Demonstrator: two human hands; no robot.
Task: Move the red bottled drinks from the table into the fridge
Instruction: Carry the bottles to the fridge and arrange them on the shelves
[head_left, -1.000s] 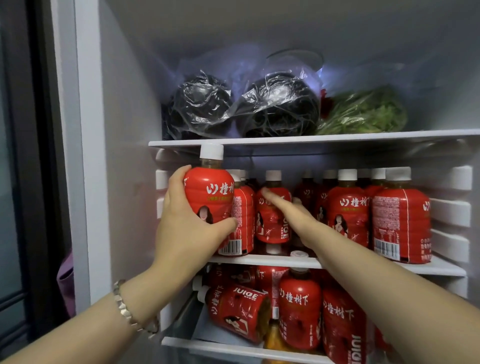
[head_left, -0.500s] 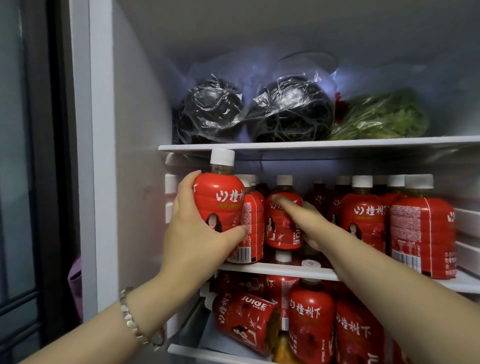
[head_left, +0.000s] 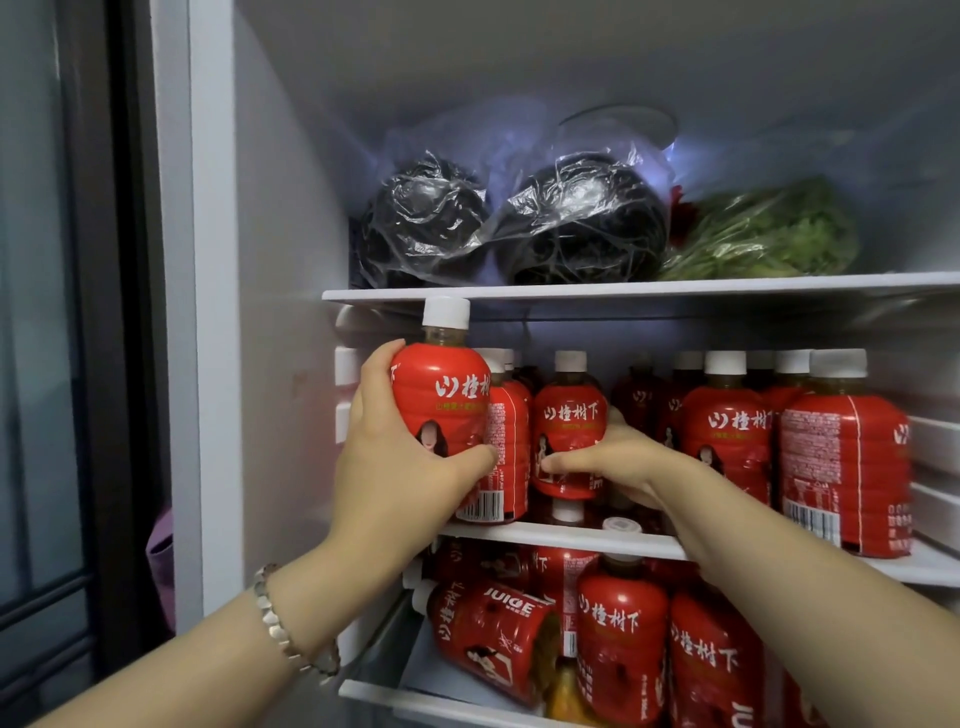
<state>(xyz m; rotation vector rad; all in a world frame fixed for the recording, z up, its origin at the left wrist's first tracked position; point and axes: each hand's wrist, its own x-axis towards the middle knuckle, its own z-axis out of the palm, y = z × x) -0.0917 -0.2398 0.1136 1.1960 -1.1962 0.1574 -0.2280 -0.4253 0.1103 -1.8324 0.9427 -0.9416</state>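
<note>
A person's two bare hands worked at the open fridge (head_left: 280, 312), where red bottled drinks filled the shelves. At far left, beside the fridge's white edge, part of a purple object (head_left: 161, 551) showed. A silver bracelet (head_left: 283, 623) circled the left wrist. The left hand (head_left: 410, 467) gripped a red bottle (head_left: 441, 395) with a white cap, thumb hooked across the lower front of the label and fingers (head_left: 374, 374) curled round its left side. The bottle stood upright at the left end of the middle shelf (head_left: 571, 538), its cap reaching up in front of the edge of the top shelf (head_left: 623, 288) and its base hidden by the hand.

Just to the right, the right hand (head_left: 613, 457) held a second red bottle (head_left: 569, 431) among those on the middle shelf, thumb laid across the low front and fingers wrapped round its right side. More capped red bottles (head_left: 847, 457) stood upright in rows to the shelf's right end.

On the top shelf lay two dark bundles in clear plastic bags (head_left: 587, 223), with bagged leafy greens (head_left: 769, 234) to their right. Below the middle shelf more red bottles stood packed together, and one bottle on its side (head_left: 488, 639) lay at the left with its cap pointing left.
</note>
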